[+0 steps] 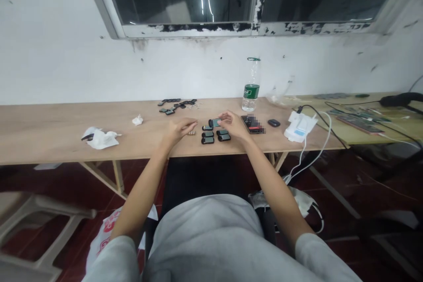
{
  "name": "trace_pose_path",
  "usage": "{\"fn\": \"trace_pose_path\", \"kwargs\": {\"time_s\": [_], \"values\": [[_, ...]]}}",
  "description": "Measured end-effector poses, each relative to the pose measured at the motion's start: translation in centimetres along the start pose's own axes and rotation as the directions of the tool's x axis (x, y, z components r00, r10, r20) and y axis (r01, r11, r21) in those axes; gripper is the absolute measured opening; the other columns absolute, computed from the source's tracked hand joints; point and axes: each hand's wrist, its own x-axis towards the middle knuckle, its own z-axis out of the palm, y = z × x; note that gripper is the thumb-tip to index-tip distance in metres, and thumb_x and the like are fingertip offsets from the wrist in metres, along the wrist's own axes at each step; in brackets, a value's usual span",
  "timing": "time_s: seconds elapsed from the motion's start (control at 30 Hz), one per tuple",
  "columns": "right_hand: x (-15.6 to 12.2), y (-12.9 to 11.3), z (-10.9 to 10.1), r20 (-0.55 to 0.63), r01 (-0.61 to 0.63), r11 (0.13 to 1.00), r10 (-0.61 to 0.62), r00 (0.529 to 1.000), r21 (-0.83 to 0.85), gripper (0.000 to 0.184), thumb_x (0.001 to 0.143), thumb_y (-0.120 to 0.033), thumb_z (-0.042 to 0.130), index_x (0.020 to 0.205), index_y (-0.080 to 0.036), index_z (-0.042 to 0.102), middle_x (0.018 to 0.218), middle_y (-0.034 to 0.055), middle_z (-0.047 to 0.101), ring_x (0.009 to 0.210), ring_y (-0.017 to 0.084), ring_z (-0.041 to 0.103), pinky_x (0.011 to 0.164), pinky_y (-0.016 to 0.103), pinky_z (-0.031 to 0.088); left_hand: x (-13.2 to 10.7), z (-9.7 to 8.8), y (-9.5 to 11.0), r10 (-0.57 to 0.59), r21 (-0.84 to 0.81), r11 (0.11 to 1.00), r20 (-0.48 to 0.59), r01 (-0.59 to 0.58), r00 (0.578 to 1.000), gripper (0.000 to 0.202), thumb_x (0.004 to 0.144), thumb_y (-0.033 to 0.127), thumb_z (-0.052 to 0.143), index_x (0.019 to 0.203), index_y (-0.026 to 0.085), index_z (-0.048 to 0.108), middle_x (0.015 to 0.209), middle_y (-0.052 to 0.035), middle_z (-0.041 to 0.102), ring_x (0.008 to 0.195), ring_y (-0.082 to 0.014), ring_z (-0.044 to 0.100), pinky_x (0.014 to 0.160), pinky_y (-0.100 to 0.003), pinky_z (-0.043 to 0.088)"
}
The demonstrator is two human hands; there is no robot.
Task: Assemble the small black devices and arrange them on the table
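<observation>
My right hand (234, 125) is closed, with its fingertips at the right end of a small black piece with a grey-green face (214, 122). To the left, my left hand (178, 132) has its thumb and fingers pressed together. Whatever may be between them is too small to make out. A few small brass-coloured parts (191, 132) lie just beside its fingertips. Between and below the hands, several similar black pieces (207, 140) lie in two short columns near the table's front edge.
Behind the hands is a loose pile of black pieces (178, 105) with tiny light bits. A water bottle (250, 92), a phone-like device (253, 124), a black oval object (273, 122) and a white power strip (300, 127) stand right. Crumpled tissue (102, 139) lies left.
</observation>
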Motion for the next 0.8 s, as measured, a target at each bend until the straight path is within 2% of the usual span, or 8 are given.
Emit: {"fn": "trace_pose_path", "kwargs": {"time_s": [0.17,0.27,0.33,0.43,0.6,0.8], "values": [[1.1,3.7,-2.2,-0.100,-0.075,0.980,0.057,0.993,-0.186,0.020,0.082,-0.029,0.064,0.098,-0.018,0.065,0.098,0.0065,0.072,0.082,0.018,0.069,0.079,0.031,0.057,-0.7,-0.4,-4.1,-0.185,-0.003,0.983,0.042,0.185,0.982,0.045,0.097,0.056,0.054,0.107,0.018,0.074,0.107,-0.0106,0.077,0.098,-0.0248,0.074,0.091,-0.038,0.062],[1.5,5.3,-2.9,-0.162,-0.113,0.938,0.062,0.985,-0.327,0.019,0.084,-0.023,0.063,0.100,-0.015,0.069,0.099,0.0098,0.074,0.088,0.019,0.070,0.087,0.033,0.055,-1.0,-0.7,-6.2,-0.231,0.012,0.973,0.130,0.231,0.964,0.044,0.093,0.056,0.055,0.101,0.016,0.074,0.105,-0.0127,0.077,0.095,-0.0267,0.073,0.089,-0.040,0.062],[1.6,5.8,-3.0,-0.158,-0.136,0.905,0.078,0.984,-0.403,0.020,0.085,-0.019,0.063,0.102,-0.013,0.071,0.104,0.0118,0.075,0.091,0.020,0.071,0.091,0.033,0.055,-1.2,-0.8,-7.2,-0.266,0.019,0.963,0.193,0.268,0.944,0.041,0.091,0.053,0.057,0.099,0.016,0.073,0.106,-0.0146,0.076,0.096,-0.0280,0.073,0.089,-0.042,0.062],[1.4,6.1,-2.8,-0.096,-0.133,0.870,0.099,0.990,-0.474,0.026,0.087,-0.012,0.061,0.110,-0.013,0.073,0.113,0.0123,0.076,0.101,0.021,0.072,0.099,0.033,0.052,-1.6,-0.6,-8.1,-0.303,0.045,0.952,0.248,0.302,0.920,0.035,0.087,0.045,0.061,0.101,0.015,0.073,0.108,-0.0151,0.076,0.097,-0.0288,0.072,0.090,-0.044,0.060],[0.9,5.4,-2.4,0.043,-0.107,0.820,0.158,0.986,-0.562,0.039,0.091,-0.006,0.051,0.122,-0.015,0.074,0.128,0.0116,0.073,0.119,0.023,0.068,0.108,0.032,0.048,-2.2,0.1,-8.3,-0.362,0.045,0.931,0.270,0.363,0.892,0.035,0.084,0.028,0.061,0.115,0.015,0.072,0.111,-0.0122,0.075,0.100,-0.0265,0.072,0.092,-0.040,0.059],[0.8,5.3,-2.1,0.188,0.016,0.835,0.105,0.977,-0.550,0.046,0.095,-0.005,0.043,0.130,-0.016,0.071,0.139,0.0101,0.066,0.133,0.022,0.059,0.118,0.036,0.039,-2.1,0.3,-7.6,-0.432,0.000,0.892,0.299,0.452,0.851,0.036,0.084,0.019,0.064,0.118,0.015,0.072,0.106,-0.0103,0.078,0.099,-0.0259,0.073,0.090,-0.038,0.059]]}}
